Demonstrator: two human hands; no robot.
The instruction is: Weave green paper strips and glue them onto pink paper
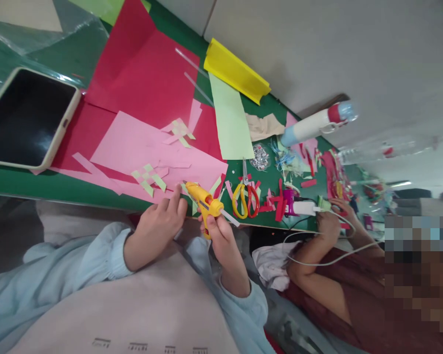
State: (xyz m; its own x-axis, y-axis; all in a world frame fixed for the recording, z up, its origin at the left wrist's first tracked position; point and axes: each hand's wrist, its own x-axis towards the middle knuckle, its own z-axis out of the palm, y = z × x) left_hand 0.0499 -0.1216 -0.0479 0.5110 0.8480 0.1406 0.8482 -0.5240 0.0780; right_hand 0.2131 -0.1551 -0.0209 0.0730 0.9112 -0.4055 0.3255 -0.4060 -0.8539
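My right hand [221, 231] grips a yellow hot glue gun [203, 197] by its handle, and a white glue stick [230, 218] pokes out of the back. Its nozzle points left, close to the fingertips of my left hand [160, 223]. That hand is partly curled at the table edge, its index finger towards the nozzle; what its fingers hold is hidden. Green and pink paper strips [216, 188] lie just beyond the gun. Two woven pink-and-green paper pieces [148, 178] rest on a pink sheet [133, 135].
Scissors [245, 194] with yellow and red handles lie right of the gun. A phone [25, 118] rests at left, red card [151, 69] behind the pink sheet. A bottle [313, 123] stands at right, near a co-worker's hands [328, 223] and a white cable [328, 264].
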